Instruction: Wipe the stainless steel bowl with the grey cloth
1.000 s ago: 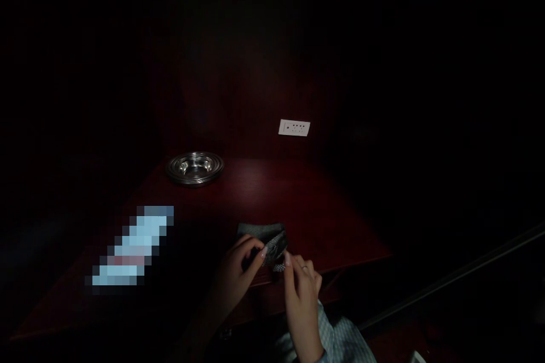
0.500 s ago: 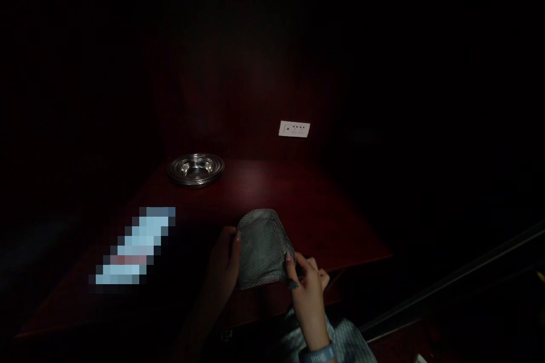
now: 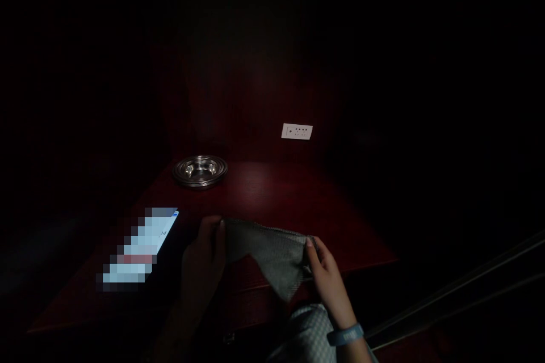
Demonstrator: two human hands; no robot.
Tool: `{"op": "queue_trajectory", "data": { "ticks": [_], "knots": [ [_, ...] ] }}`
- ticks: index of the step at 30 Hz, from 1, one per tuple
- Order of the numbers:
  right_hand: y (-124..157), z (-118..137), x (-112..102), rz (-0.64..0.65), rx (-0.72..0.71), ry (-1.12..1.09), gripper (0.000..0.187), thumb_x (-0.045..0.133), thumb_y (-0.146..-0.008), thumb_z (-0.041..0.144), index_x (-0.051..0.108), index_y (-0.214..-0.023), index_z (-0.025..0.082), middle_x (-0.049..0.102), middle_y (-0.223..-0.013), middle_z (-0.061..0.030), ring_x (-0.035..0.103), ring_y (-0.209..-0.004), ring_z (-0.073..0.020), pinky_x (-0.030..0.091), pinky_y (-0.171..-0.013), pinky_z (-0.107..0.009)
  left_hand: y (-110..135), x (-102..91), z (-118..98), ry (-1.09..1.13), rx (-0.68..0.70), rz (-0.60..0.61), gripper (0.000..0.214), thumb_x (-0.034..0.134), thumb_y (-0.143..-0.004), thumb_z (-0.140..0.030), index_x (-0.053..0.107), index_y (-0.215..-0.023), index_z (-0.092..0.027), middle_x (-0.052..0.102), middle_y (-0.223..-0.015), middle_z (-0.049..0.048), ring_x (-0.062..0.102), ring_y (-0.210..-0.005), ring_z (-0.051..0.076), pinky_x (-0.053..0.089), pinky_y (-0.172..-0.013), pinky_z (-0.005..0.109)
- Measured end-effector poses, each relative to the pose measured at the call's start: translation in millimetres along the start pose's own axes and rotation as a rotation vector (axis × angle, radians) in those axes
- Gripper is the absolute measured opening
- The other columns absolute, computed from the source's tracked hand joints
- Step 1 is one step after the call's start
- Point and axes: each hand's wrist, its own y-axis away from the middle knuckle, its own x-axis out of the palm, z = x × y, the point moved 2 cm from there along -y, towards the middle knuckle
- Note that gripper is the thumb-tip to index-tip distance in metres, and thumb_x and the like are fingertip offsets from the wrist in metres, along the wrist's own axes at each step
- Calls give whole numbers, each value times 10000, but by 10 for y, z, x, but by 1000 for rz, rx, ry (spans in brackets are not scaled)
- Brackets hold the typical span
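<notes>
The right hand point(image 3: 327, 265) wears a pale blue wristband point(image 3: 346, 333) with a faint marking. The clothing point(image 3: 307, 330) below is light, finely checked.

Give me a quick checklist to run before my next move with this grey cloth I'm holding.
1. The left hand pinches one end of the grey cloth: ok.
2. The right hand pinches the other end: ok.
3. Cloth pulled flat between the hands: not ok, a corner sags.
4. Cloth apart from the lit phone and metal dish: ok.
5. The table surface clean: cannot tell, too dark.
</notes>
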Motion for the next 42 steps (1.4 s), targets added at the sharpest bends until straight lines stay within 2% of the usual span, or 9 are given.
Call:
{"op": "queue_trajectory", "data": {
  "ticks": [4, 8, 13, 18, 23, 28, 33, 38, 42],
  "knots": [
    [-285, 273, -158, 160, -65, 50, 422, 425, -844, 541, 600, -1011, 195, 647, -851, -30, 596, -787, -169, 465, -685, -239, -122, -120, -42, -36, 14, 109, 298, 295, -901, -450, 488, -944, -228, 655, -802, 24, 631, -657, 179, 460, -589, 278],
    [-548, 234, -122, 165, -100, 325, 379, 442, -842, 522, 568, -1076, 251, 648, -965, -37, 609, -852, -195, 461, -754, -298, -94, -7, 239, -206, -34, 253, 315, 287, -909, -406, 463, -1090, -217, 667, -832, 46, 640, -656, 188, 476, -626, 311],
    [-537, -12, -16, 85, -262, 641, 435, 441, -845, 518, 497, -1216, 299, 556, -1180, -67, 526, -1055, -252, 408, -875, -410, 5, 140, 460, -414, 263, 130, 431, 430, -853, -403, 422, -1242, -218, 554, -1194, 96, 560, -1018, 239, 464, -819, 381],
    [-392, -85, -139, 26, -308, 666, 455, 469, -812, 581, 564, -1137, 276, 551, -1119, -74, 507, -1004, -246, 410, -829, -382, -46, 277, 420, -431, 404, 287, 287, 421, -867, -369, 549, -1091, -243, 570, -1098, 50, 519, -994, 218, 433, -845, 372],
    [-395, -128, -193, 88, -242, 699, 407, 414, -854, 545, 642, -970, 229, 612, -961, -63, 511, -934, -242, 376, -816, -382, -71, 406, 508, -423, 310, 348, 225, 439, -856, -364, 570, -960, -213, 593, -975, 61, 510, -932, 221, 412, -839, 368],
    [-418, -195, -191, 43, -233, 615, 428, 363, -880, 521, 626, -854, 184, 619, -896, -80, 531, -884, -225, 391, -791, -348, -60, 357, 585, -415, 278, 342, 225, 448, -849, -397, 559, -894, -207, 608, -929, 59, 525, -882, 219, 410, -798, 356],
    [-438, -216, -188, 17, -193, 477, 455, 352, -868, 553, 597, -883, 171, 629, -867, -79, 559, -837, -212, 409, -777, -319, -130, 222, 519, -398, 252, 390, 209, 417, -867, -360, 573, -868, -221, 620, -914, 39, 547, -885, 208, 404, -793, 341],
    [-491, -124, -159, 75, -147, 332, 428, 337, -878, 535, 571, -859, 177, 619, -746, -26, 561, -665, -151, 404, -624, -237, -234, 131, 371, -297, 224, 385, 259, 350, -892, -394, 550, -913, -231, 617, -986, 34, 552, -941, 200, 391, -850, 348],
    [-571, -132, -98, 11, -137, 384, 406, 305, -894, 492, 554, -987, 186, 630, -757, -32, 589, -655, -163, 410, -610, -245, -300, 166, 333, -249, 113, 486, 271, 272, -912, -380, 501, -883, -239, 637, -865, 19, 605, -813, 185, 416, -748, 310]
  ]
}}
